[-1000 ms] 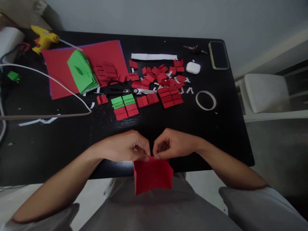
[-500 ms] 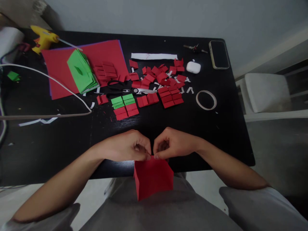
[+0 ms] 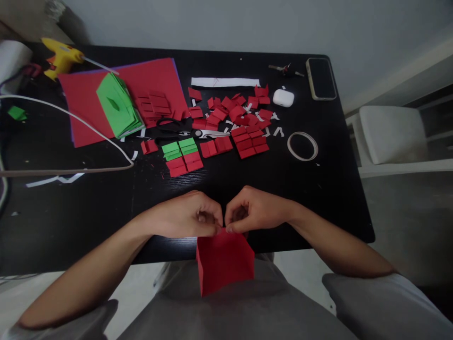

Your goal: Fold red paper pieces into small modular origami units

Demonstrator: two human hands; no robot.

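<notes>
Red paper sheet (image 3: 226, 262), sides creased, hangs at the near edge of the desk (image 3: 336, 203), before a grey shirt (image 3: 226, 316). Left hand (image 3: 198, 215) and right hand (image 3: 255, 210), just beside each other, pinch its top edge. Beyond, as I see it: folded green pieces (image 3: 188, 145), scissors (image 3: 214, 134), yellow glue gun (image 3: 63, 55) far left.
</notes>
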